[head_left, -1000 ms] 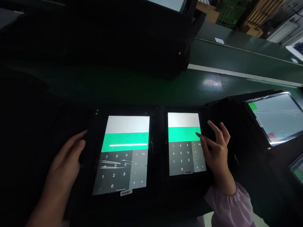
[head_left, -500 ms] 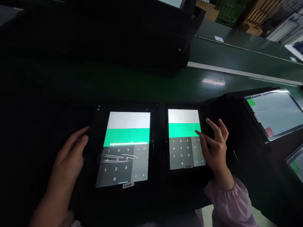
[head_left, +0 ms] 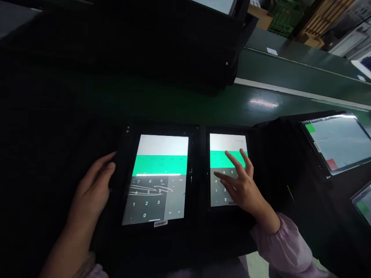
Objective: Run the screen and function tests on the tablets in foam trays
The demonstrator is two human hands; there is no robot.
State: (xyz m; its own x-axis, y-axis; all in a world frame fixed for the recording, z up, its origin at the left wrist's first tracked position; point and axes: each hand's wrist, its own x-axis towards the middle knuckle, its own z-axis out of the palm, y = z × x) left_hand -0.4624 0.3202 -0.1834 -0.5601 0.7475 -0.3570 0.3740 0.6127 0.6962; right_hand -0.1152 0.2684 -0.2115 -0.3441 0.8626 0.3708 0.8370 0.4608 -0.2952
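Fingers of the right hand (head_left: 242, 189) were spread over the keypad of the right tablet (head_left: 227, 143), at three o'clock of the left tablet (head_left: 158, 170), whose nine o'clock edge the left hand (head_left: 92, 193) steadied, fingers together.

- A single head-worn view looks forward and steeply down onto the dark green counter (head_left: 174, 104).
- It sits close: the left tablet (head_left: 158, 179) and right tablet (head_left: 227, 143) fill the near centre, with the left hand (head_left: 92, 193) and right hand (head_left: 243, 189) entering from the near edge.
- Far right, the view takes in another tablet (head_left: 339, 141) and stacked crates (head_left: 282, 17).
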